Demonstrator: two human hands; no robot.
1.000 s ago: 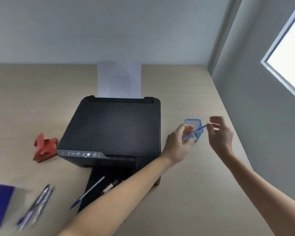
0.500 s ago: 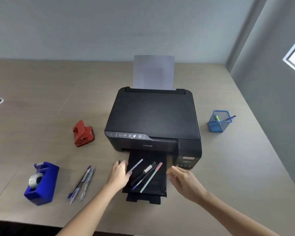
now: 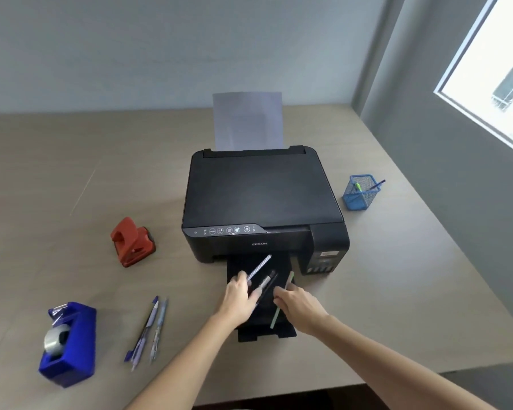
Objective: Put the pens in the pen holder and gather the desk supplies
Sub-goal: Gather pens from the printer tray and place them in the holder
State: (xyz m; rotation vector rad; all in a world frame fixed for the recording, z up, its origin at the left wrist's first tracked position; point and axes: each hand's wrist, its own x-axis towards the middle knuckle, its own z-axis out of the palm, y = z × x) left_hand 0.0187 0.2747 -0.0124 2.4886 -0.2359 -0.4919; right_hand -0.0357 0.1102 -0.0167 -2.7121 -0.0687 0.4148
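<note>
Head view: both hands are seen over the black output tray (image 3: 261,332) that juts from the front of the printer (image 3: 261,199). The left hand (image 3: 239,297) is closed around a striped pen (image 3: 259,267) and, as far as can be told, a dark pen (image 3: 267,284) beside it, both slanting up and away from the fingers. The right hand (image 3: 298,303) is pinched on a thin green-and-white pen (image 3: 280,306), whose lower end lies on the tray. A white sheet (image 3: 248,119) stands upright in the printer's rear feed. The blue mesh pen holder (image 3: 359,192) is placed on the tabletop (image 3: 71,173) to the right of the printer, near the tabletop's right edge, with a blue pen (image 3: 376,184) and a green-capped one (image 3: 357,186) leaning inside it. Two more pens (image 3: 148,329) lie side by side on the tabletop left of the tray, toward the near edge. A red hole punch (image 3: 132,242) sits left of the printer, apart from it. A blue tape dispenser (image 3: 68,344) rests near the near-left corner of the tabletop. A window (image 3: 492,69) is set in the wall on the right.
</note>
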